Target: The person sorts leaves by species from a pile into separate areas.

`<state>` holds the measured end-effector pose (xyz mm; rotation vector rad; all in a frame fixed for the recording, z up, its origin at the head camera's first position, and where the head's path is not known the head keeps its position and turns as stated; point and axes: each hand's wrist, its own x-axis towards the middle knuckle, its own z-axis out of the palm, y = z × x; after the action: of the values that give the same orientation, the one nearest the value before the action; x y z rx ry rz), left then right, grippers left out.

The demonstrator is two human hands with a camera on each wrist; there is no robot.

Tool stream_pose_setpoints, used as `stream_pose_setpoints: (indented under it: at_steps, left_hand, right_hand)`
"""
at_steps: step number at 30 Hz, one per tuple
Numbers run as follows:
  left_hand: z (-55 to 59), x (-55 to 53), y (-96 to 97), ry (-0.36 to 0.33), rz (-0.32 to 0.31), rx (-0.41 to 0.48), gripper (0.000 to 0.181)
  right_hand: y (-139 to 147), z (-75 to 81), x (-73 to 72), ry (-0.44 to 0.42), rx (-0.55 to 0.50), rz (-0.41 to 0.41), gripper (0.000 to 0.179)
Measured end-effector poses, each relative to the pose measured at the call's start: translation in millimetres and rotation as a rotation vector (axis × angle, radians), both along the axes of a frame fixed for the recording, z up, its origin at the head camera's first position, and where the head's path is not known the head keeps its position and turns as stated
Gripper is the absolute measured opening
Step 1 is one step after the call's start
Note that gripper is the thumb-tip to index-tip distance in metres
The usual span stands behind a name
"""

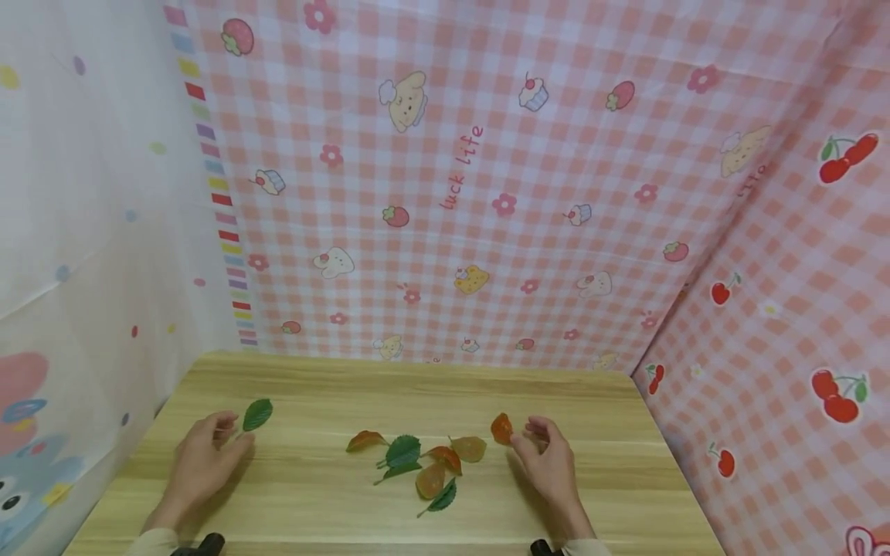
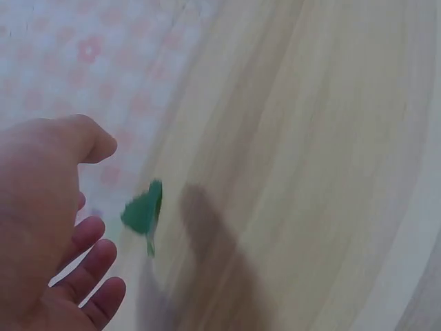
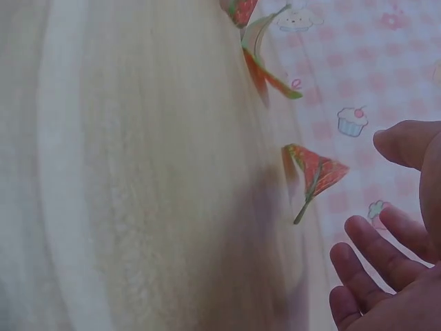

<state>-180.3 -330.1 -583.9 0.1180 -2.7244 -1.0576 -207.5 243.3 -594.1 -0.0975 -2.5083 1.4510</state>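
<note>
On the left of the table my left hand (image 1: 207,455) hovers with relaxed, parted fingers, just beside a green leaf (image 1: 258,415). The left wrist view shows that green leaf (image 2: 143,211) on the wood, apart from the thumb and fingers. At the right, my right hand (image 1: 549,461) is held with loosely bent fingers next to an orange-red leaf (image 1: 501,428). In the right wrist view a gap separates this orange-red leaf (image 3: 318,172) from the fingertips. Neither hand holds anything.
Between the hands lies a loose group of several leaves: green leaves (image 1: 403,450), orange leaves (image 1: 365,440) and yellowish-brown leaves (image 1: 430,480), some overlapping. The wooden table (image 1: 313,510) meets a pink checked cloth (image 1: 445,293) behind, with cloth hanging on both sides.
</note>
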Motion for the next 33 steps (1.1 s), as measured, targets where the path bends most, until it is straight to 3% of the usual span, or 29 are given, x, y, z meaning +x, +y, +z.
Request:
stream_pose_setpoints:
  at_steps: [9,18,25,33]
  left_hand:
    - [7.6,8.7,42.4,0.137,-0.097,0.008,0.056]
    - [8.8,11.4,85.0,0.351,-0.191,-0.037,0.048]
    - [7.0,18.8,118.8,0.382,-0.280,-0.026,0.044]
    - [-0.1,28.1,159.0,0.416,-0.435,-0.008,0.039]
  right_hand:
    - [-6,14.1,18.1,-0.039,-0.005,0.024,0.059]
    - [-22,19.6,33.7,-0.016,0.017,0.053,0.057]
    - [-35,18.0,44.0,0.035,0.029,0.090,0.053]
    - [-51,13.5,54.7,0.142,0.057,0.152,0.047]
